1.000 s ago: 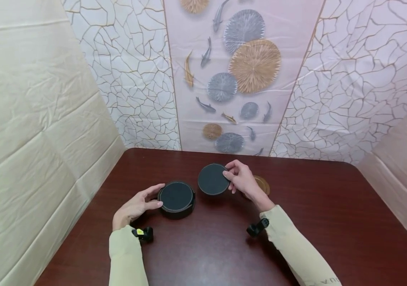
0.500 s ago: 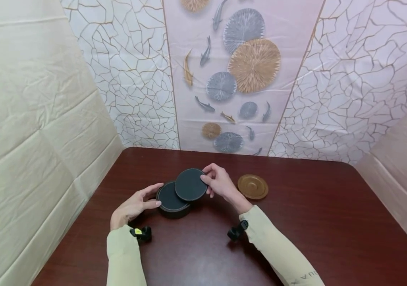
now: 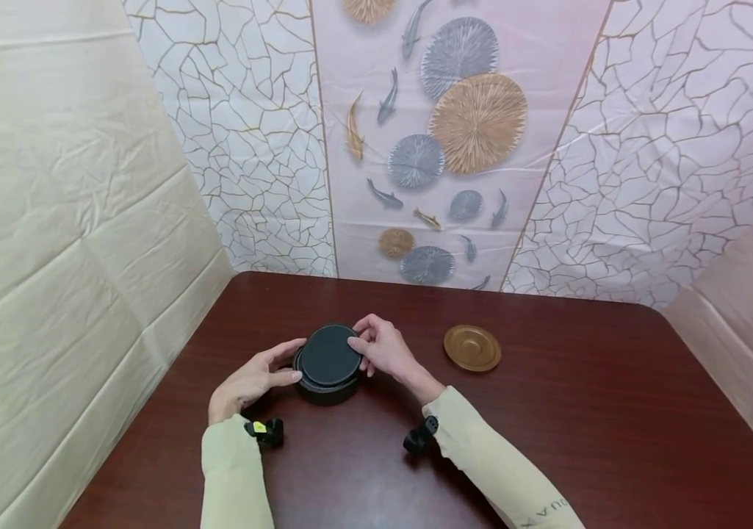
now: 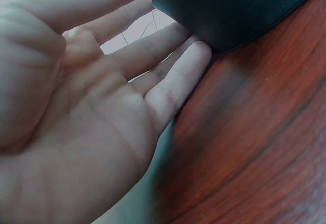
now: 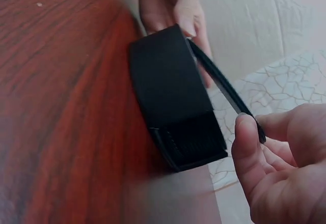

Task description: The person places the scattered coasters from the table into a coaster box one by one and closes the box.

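A black round coaster (image 3: 328,355) is pinched at its right edge by the right hand (image 3: 381,348) and held tilted just above the black coaster holder (image 3: 327,382), its left edge lower, over the holder's mouth. The holder's left side is touched by the straight, relaxed fingers of the left hand (image 3: 250,382). A brown coaster (image 3: 472,347) lies flat, well right of the holder, on the table (image 3: 614,411).

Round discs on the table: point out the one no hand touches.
The brown disc, lying alone right of the hands. The black disc is pinched by the right hand over the black holder.
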{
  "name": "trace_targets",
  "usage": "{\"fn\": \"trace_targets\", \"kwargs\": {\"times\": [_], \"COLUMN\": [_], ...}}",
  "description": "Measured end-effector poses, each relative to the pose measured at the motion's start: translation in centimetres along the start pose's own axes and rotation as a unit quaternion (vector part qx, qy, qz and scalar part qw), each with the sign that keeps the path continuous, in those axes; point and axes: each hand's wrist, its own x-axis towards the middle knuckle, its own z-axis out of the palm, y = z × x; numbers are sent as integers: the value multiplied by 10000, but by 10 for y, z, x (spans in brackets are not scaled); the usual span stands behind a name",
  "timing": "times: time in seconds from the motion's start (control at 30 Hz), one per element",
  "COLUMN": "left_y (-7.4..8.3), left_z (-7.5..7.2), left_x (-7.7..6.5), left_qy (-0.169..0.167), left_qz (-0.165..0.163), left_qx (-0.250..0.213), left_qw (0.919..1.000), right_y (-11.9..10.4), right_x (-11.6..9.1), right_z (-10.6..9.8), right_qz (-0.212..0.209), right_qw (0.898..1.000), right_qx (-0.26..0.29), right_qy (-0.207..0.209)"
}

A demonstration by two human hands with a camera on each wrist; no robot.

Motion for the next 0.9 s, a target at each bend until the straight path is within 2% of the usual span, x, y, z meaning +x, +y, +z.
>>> {"fn": "trace_targets", "kwargs": {"times": [0.27,0.6,0.73,0.9], "left_y": [0,0,1,2], "left_z": [-1,-1,0,0], "left_x": [1,-1,-1,-2], "left_qy": [13,35,43,34], "left_qz": [30,59,60,89], "left_qx": [45,64,14,-10], "left_qw": [10000,10000,10000,10000], "right_y": [1,-5,-5,-1], "right_x": [1,3,3,3], "right_z": [4,6,8,6], "right_qz": [-148,-140,-149,-273], "right_qw": [9938,9817,9796,9831], "right_qx": [-1102,-1895,-1996,-1805], "right_qy": [-97,-156,-174,-152]}}
